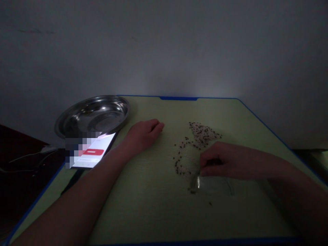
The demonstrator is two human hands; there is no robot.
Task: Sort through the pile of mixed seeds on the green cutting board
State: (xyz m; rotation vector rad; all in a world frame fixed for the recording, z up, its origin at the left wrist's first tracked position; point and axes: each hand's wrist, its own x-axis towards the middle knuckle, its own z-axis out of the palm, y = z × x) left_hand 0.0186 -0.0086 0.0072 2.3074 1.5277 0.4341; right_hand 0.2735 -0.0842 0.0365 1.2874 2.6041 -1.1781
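Observation:
My left hand (145,134) rests on the table with its fingers curled in, and I see nothing in it. Over the right half of the table, my right hand (220,160) has thumb and forefinger pinched together at the near rim of a clear container (214,186). Whatever lies between the fingertips is too small or hidden to name. The see-through container appears to be on its side, partly behind the hand. Beyond it spreads a pile of pale grains mixed with dark bean-like bits (202,133). A thinner curved trail (180,169) of the same mix runs towards the container.
A wide steel basin (102,116) stands at the back left of the green table (159,212), which has a blue edge. In front of the basin lies a lit phone (96,153), partly blurred out. White cables (33,162) hang beyond the left edge. Behind is a wall.

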